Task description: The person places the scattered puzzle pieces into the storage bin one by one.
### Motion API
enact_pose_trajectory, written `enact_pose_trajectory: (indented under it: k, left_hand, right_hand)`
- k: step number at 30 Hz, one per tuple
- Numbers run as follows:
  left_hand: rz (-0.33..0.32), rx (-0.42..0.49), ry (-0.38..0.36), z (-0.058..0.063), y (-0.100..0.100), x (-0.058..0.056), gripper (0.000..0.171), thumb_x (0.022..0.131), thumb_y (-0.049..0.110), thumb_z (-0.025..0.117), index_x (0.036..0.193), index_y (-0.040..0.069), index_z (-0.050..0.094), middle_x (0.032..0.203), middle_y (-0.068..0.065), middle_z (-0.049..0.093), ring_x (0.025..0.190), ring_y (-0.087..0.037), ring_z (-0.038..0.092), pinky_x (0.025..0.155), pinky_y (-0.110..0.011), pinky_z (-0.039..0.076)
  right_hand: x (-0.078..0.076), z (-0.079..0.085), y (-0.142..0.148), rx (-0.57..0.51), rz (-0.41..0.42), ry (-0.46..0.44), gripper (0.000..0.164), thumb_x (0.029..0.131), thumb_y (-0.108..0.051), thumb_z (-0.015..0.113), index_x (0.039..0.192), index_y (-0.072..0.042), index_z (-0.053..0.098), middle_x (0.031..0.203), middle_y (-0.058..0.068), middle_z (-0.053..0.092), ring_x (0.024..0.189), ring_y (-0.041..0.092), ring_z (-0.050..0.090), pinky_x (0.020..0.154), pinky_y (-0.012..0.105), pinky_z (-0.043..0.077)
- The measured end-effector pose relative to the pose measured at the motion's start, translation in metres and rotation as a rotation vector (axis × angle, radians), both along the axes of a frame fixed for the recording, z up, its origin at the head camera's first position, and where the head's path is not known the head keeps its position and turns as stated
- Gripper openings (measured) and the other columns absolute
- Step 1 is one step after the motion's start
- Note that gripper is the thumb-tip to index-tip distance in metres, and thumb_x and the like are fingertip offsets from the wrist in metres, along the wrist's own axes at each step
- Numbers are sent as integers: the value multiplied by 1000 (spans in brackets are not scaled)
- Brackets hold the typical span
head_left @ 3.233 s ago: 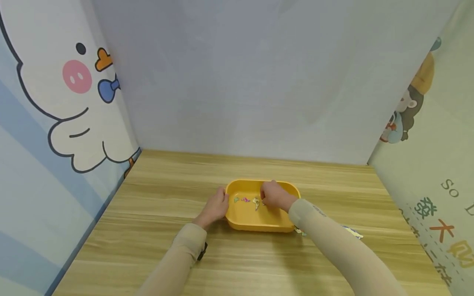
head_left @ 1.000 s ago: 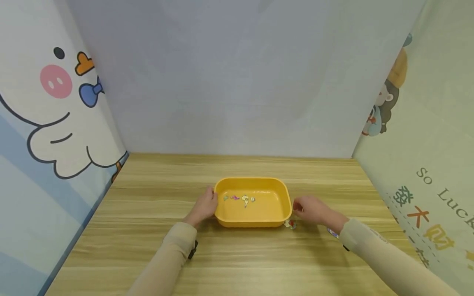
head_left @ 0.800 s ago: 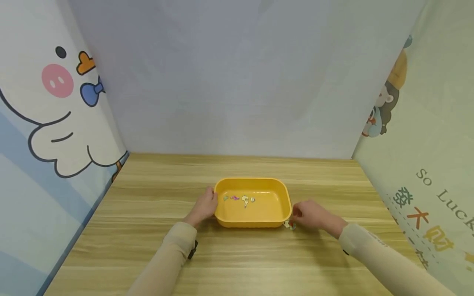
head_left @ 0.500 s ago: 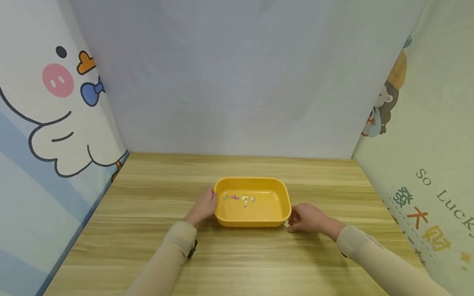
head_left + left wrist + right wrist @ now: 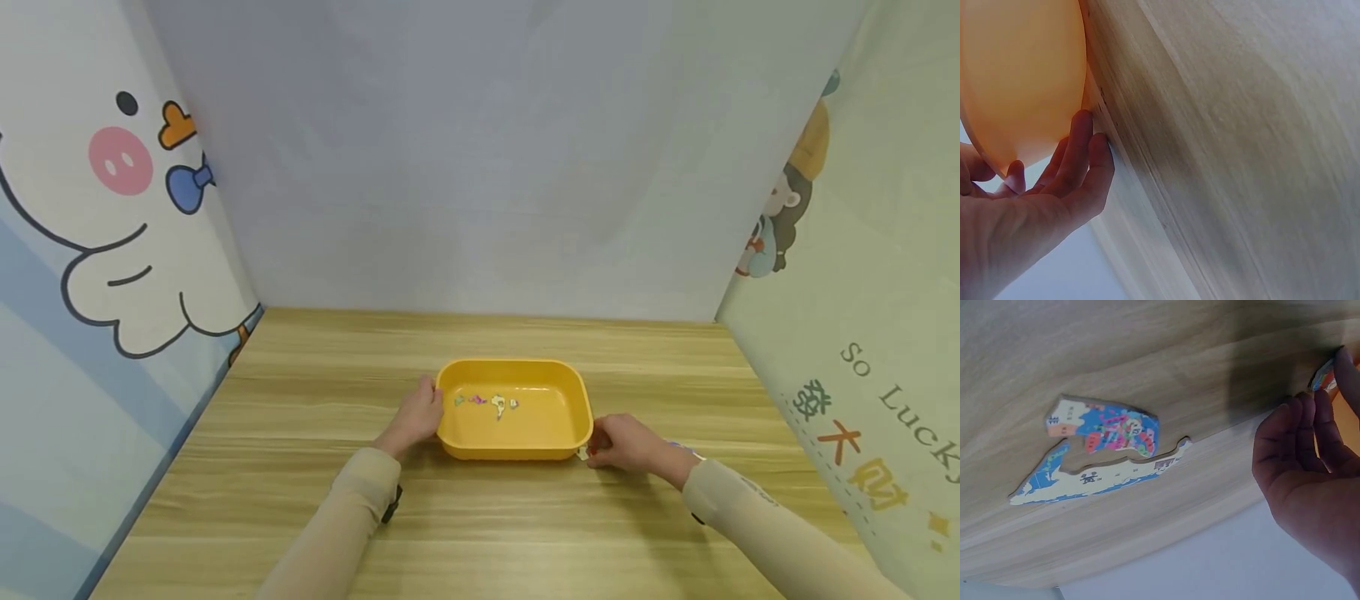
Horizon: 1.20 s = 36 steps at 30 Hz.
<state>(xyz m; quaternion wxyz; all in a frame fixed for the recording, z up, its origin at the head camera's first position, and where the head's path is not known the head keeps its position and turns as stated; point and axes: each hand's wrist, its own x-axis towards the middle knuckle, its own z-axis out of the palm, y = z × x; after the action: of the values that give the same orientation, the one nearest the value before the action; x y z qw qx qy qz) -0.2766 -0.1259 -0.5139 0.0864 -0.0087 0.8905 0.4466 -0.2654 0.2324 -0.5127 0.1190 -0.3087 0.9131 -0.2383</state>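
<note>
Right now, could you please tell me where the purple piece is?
In the head view, the purple piece lies inside the yellow tray, toward its left end, between a small green piece and a larger cream piece.

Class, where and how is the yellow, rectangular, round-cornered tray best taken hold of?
Probably take the yellow tray by its two short end walls, coming from left and right: it stands upright, longer sideways, and small, flat, coloured pieces lie inside, so opposite holds should keep it level.
</note>
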Motion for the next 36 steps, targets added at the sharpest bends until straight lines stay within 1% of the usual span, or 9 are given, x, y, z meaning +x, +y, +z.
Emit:
enact_pose_trajectory:
  k: [6, 11, 15, 19, 22, 27, 31, 33, 36]
  left_hand:
    - [-7, -7, 16, 1, 1, 1, 18, 104, 17, 33, 113, 4, 42, 89, -14, 54, 73, -23, 57, 61, -31, 49]
    - [-8, -2, 18, 1, 1, 1, 19, 104, 17, 33, 115, 4, 41, 92, -15, 55, 75, -23, 58, 61, -32, 50]
    - [-3, 5, 3, 2, 1, 1, 21, 104, 18, 33, 118, 4, 41, 93, -15, 55, 74, -23, 58, 60, -31, 51]
    - [-4, -2, 7, 2, 1, 1, 20, 104, 18, 32, 116, 4, 41, 91, -15, 55, 73, -23, 58, 59, -31, 50]
    - [-4, -7, 15, 2, 1, 2, 19, 104, 18, 32, 114, 4, 41, 90, -15, 55, 73, -23, 58, 59, -31, 50]
    - [-8, -17, 24, 1, 1, 2, 18, 104, 18, 33, 112, 4, 41, 89, -15, 54, 73, -23, 58, 59, -32, 50]
    - [-10, -23, 25, 2, 1, 1, 19, 104, 18, 32, 113, 4, 41, 90, -15, 54, 74, -23, 58, 61, -32, 50]
    - [-11, -27, 26, 2, 1, 1, 18, 104, 18, 32, 112, 4, 41, 89, -15, 54, 73, -23, 57, 61, -32, 49]
    - [-11, -29, 31, 3, 1, 2, 18, 104, 18, 32, 111, 4, 42, 88, -14, 54, 73, -23, 57, 61, -32, 49]
  right_hand:
    - [-2, 2, 1, 17, -17, 27, 22, 76, -21, 81, 83, -12, 62, 73, -8, 59, 64, 6, 50, 60, 27, 44]
    - [-6, 4, 3, 0, -23, 35, 20, 74, -11, 81, 80, -9, 63, 72, -4, 60, 63, 6, 52, 59, 26, 46]
    - [-11, 7, 7, -21, -33, -25, 14, 76, -4, 77, 79, -8, 65, 72, -5, 61, 65, 8, 55, 60, 26, 47]
    - [-14, 9, 11, -40, -54, -85, 10, 79, -5, 76, 79, -8, 66, 73, -5, 63, 66, 9, 57, 60, 27, 48]
    - [-15, 11, 14, -35, -67, -100, 9, 80, -7, 76, 78, -9, 67, 73, -4, 64, 67, 10, 57, 61, 27, 48]
    - [-17, 17, 16, -56, -49, -114, 7, 81, -3, 73, 79, -5, 67, 73, 0, 65, 64, 11, 57, 58, 28, 49]
    - [-19, 26, 18, -101, -36, -160, 3, 83, 3, 68, 85, 1, 67, 76, 4, 65, 64, 16, 61, 56, 31, 52]
    - [-20, 30, 18, -119, -33, -193, 5, 84, 5, 65, 89, 4, 66, 78, 6, 65, 65, 21, 62, 56, 34, 53]
    - [-24, 38, 19, -125, -34, -204, 5, 86, 6, 63, 90, 6, 66, 79, 10, 66, 68, 26, 63, 58, 37, 54]
